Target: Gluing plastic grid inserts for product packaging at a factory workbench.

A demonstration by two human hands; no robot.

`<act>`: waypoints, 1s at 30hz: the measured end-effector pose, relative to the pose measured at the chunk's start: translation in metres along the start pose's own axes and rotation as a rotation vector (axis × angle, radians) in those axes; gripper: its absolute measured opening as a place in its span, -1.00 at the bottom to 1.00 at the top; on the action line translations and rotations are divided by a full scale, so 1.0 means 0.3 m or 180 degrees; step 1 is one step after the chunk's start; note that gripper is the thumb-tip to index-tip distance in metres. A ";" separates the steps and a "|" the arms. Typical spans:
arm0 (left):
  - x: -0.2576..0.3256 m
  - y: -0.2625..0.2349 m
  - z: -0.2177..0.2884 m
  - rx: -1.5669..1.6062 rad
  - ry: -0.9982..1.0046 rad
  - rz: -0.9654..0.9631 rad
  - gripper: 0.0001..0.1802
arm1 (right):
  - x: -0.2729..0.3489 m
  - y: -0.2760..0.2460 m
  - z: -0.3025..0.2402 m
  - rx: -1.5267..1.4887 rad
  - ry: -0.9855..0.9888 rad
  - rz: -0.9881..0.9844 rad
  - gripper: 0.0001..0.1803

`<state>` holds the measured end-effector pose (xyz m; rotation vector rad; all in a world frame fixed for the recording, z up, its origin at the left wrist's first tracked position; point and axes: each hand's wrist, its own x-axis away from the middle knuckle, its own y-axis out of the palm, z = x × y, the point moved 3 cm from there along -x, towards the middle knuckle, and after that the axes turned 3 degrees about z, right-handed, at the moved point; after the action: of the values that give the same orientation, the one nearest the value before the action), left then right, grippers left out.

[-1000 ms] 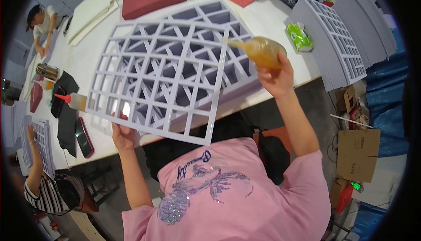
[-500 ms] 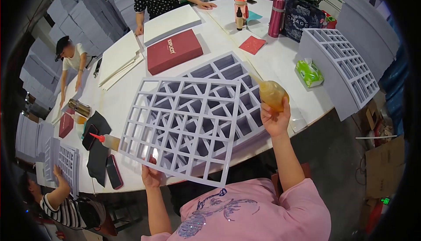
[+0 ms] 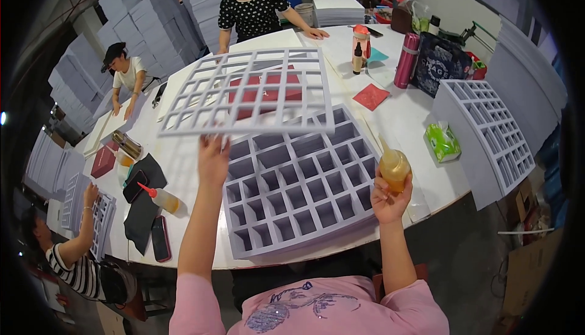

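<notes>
In my left hand is the near edge of a pale lilac grid frame, tilted up above the table; the fingertips are partly hidden and blurred. Below and to its right, a stack of similar grid inserts with many square compartments lies at the table's front edge. My right hand is wrapped round a soft squeeze bottle of amber liquid, its nozzle pointing up, beside the stack's right side.
A dark red box lies behind the raised frame. At left are a red-tipped squeeze bottle, a phone and dark cloth. A green tissue pack and another grid stack stand at right. Three people work around the table.
My left hand has lifted the grid frame away from over the stack, forward and up, uncovering the stack's compartments. My right hand still holds the squeeze bottle. The view has shifted.
</notes>
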<state>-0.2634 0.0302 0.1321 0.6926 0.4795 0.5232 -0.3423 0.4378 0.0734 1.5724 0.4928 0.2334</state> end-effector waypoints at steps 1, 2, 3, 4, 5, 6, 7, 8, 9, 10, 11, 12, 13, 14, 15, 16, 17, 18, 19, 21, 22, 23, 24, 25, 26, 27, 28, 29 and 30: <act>-0.059 0.034 -0.050 -0.0598 -0.0134 0.0081 -0.56 | 0.000 0.004 0.001 0.0015 0.0028 -0.0026 -0.32; -0.106 0.010 -0.102 -0.1355 -0.0343 0.0314 -0.53 | -0.003 0.009 0.011 -0.0023 0.0044 -0.0003 -0.32; -0.132 -0.086 -0.171 -0.1890 -0.0511 0.0851 -0.48 | -0.009 0.015 0.029 -0.0067 0.0078 0.0014 -0.32; -0.121 -0.148 -0.234 -0.3207 0.0396 0.0546 -0.52 | -0.010 0.011 0.034 -0.0085 0.0103 0.0033 -0.32; -0.090 -0.160 -0.301 -0.4468 0.1321 0.0187 -0.56 | -0.004 0.011 0.029 -0.0032 0.0080 0.0072 -0.32; -0.067 -0.061 -0.366 -0.4995 0.1042 -0.0606 -0.61 | 0.009 -0.001 -0.008 0.0066 -0.0011 0.0144 -0.32; -0.024 0.036 -0.354 -0.5550 0.0780 -0.1363 -0.66 | 0.008 -0.024 -0.016 0.0127 -0.0024 0.0121 -0.31; 0.022 0.075 -0.335 -0.5925 0.0988 -0.1555 -0.67 | 0.002 -0.024 -0.004 0.0132 0.0042 0.0089 -0.31; 0.036 0.065 -0.320 -0.5611 0.1124 -0.1377 -0.68 | 0.004 -0.026 0.007 0.0140 -0.0016 0.0087 -0.31; 0.044 0.046 -0.297 -0.5305 0.1261 -0.1182 -0.69 | 0.003 -0.029 0.021 0.0147 -0.0054 0.0081 -0.31; 0.046 0.031 -0.286 -0.5141 0.1218 -0.1193 -0.67 | 0.003 -0.029 0.022 0.0180 -0.0051 0.0119 -0.32; 0.046 0.020 -0.277 -0.5149 0.1145 -0.1221 -0.66 | -0.005 -0.023 0.031 0.0168 -0.0018 0.0066 -0.33; 0.048 0.011 -0.274 -0.5159 0.1017 -0.1221 -0.65 | -0.009 -0.010 0.041 0.0153 0.0034 0.0011 -0.33; 0.045 0.013 -0.293 -0.5105 0.1069 -0.1261 -0.66 | -0.006 0.000 0.035 0.0190 0.0048 0.0110 -0.35; 0.044 0.006 -0.310 -0.5049 0.1100 -0.1281 -0.66 | -0.006 -0.011 0.026 0.0095 0.0125 0.0061 -0.36; 0.035 0.007 -0.333 -0.4946 0.1071 -0.1314 -0.66 | -0.003 -0.011 0.011 0.0158 0.0066 0.0137 -0.37; 0.033 -0.001 -0.331 -0.4872 0.1114 -0.1299 -0.66 | -0.004 -0.004 0.014 0.0287 0.0086 0.0098 -0.39; 0.038 0.004 -0.323 -0.4768 0.1198 -0.1192 -0.69 | -0.006 0.019 0.025 0.0440 0.0063 0.0195 -0.41; 0.034 0.019 -0.316 -0.4695 0.1108 -0.1201 -0.73 | -0.007 0.018 0.029 0.1064 -0.0409 0.0711 -0.46; 0.035 0.010 -0.296 -0.4576 0.1112 -0.1031 -0.78 | -0.022 0.042 0.080 0.1802 -0.0832 0.1595 -0.58; 0.039 0.006 -0.284 -0.4520 0.1014 -0.0947 -0.79 | -0.043 0.073 0.116 0.1716 -0.0793 0.1688 -0.61; 0.039 0.002 -0.285 -0.4521 0.1036 -0.0903 -0.79 | -0.076 0.101 0.139 0.1502 -0.0460 0.1460 -0.60; 0.041 -0.007 -0.281 -0.4464 0.1135 -0.0849 -0.80 | -0.115 0.121 0.154 0.1276 -0.0120 0.1235 -0.59; 0.040 -0.015 -0.278 -0.4407 0.1231 -0.0809 -0.80 | -0.168 0.143 0.180 0.1055 0.0233 0.0725 -0.53; 0.037 -0.006 -0.282 -0.4395 0.1178 -0.0808 -0.80 | -0.226 0.154 0.197 0.0803 0.0520 0.0541 -0.49; 0.038 0.002 -0.282 -0.4398 0.1182 -0.0811 -0.80 | -0.289 0.163 0.219 0.0540 0.0812 0.0351 -0.46; 0.040 0.008 -0.283 -0.4379 0.1152 -0.0800 -0.80 | -0.350 0.155 0.241 0.0297 0.0997 0.0478 -0.44; 0.045 -0.009 -0.274 -0.4400 0.1112 -0.0743 -0.81 | -0.412 0.132 0.285 0.0032 0.1237 0.0612 -0.43; 0.044 -0.005 -0.273 -0.4408 0.1123 -0.0739 -0.81 | -0.464 0.109 0.302 0.0066 0.1131 0.0922 -0.41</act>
<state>-0.2997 0.0753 0.0726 -0.7835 0.4004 0.6173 -0.4198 0.2947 0.1200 1.6270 0.5401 0.7397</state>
